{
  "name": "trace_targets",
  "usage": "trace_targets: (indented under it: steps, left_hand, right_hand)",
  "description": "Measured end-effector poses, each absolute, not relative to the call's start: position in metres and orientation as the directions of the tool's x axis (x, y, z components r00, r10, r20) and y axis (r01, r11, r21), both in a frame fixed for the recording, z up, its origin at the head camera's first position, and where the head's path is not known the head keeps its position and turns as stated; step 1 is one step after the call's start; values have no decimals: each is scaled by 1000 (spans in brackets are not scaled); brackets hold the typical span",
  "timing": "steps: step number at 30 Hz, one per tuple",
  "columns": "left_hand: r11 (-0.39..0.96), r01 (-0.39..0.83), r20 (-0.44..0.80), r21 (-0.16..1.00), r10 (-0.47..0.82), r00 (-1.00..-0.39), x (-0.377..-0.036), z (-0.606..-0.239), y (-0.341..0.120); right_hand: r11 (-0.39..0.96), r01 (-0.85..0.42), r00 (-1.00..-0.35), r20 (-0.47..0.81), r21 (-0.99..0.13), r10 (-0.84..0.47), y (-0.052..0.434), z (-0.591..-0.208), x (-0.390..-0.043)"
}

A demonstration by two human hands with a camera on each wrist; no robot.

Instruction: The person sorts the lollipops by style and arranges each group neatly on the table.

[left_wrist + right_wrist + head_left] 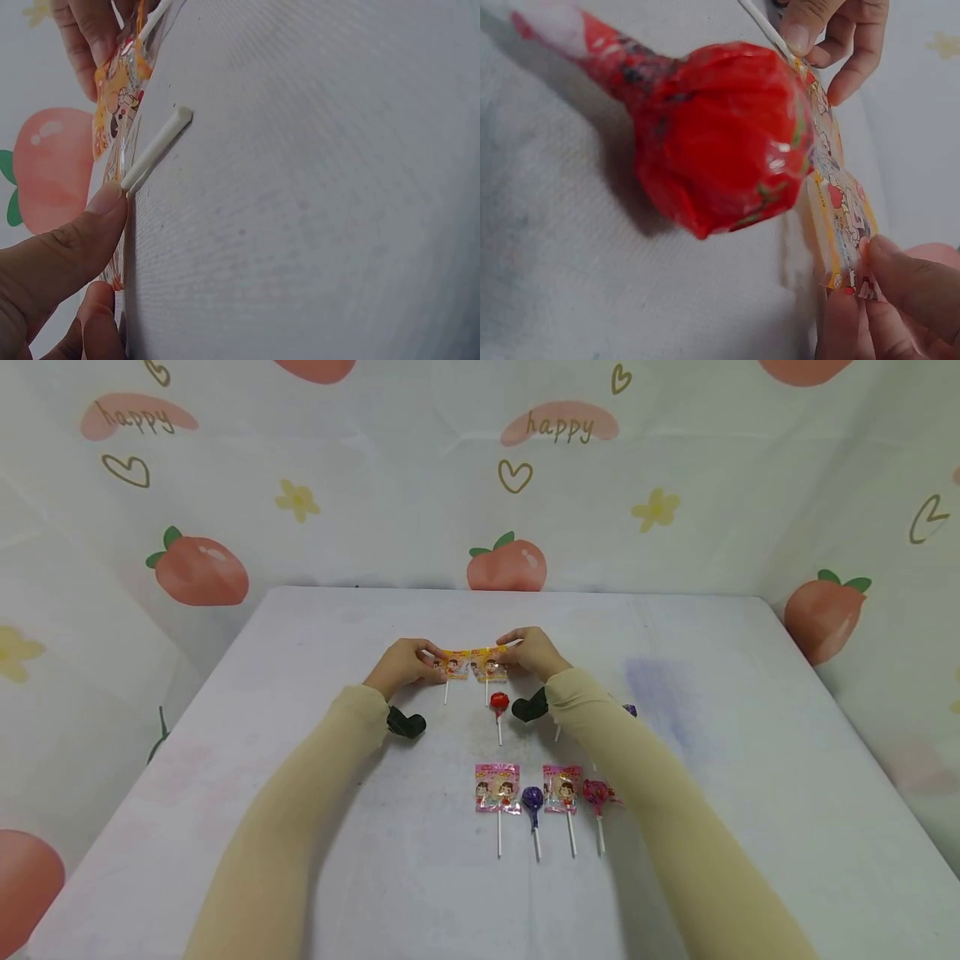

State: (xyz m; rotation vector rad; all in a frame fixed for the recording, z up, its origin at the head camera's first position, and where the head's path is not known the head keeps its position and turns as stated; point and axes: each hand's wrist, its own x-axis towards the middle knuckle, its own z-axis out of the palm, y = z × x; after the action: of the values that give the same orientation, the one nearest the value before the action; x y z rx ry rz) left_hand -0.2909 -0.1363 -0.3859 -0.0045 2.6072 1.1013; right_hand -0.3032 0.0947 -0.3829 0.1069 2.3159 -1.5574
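Observation:
In the head view my left hand pinches the left edge of a flat lollipop in an orange-yellow wrapper. My right hand holds a second orange-wrapped lollipop by its right side. The two wrappers lie side by side, their white sticks pointing toward me. The left wrist view shows my left thumb on the wrapper beside the stick. In the right wrist view, thumb and fingers pinch the wrapper. A round red lollipop lies just in front of the right one.
Nearer me lie two pink-wrapped flat lollipops, a purple round one and a pink round one. My right sleeve partly hides more lollipops. A peach-printed cloth hangs behind the white table.

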Motion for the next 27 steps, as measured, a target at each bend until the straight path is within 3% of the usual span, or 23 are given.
trace_targets:
  steps: [13,27]
  left_hand:
    - [702,-122,-283,701,117,-952,-292,-388,-137]
    - [712,-121,-286,692,116,-951,-293,-387,-137]
  right_hand:
    - [565,187,-951,-293,-803,-102,96,-382,-303]
    - [600,169,-953,-285,-782,-103,96,-382,-303]
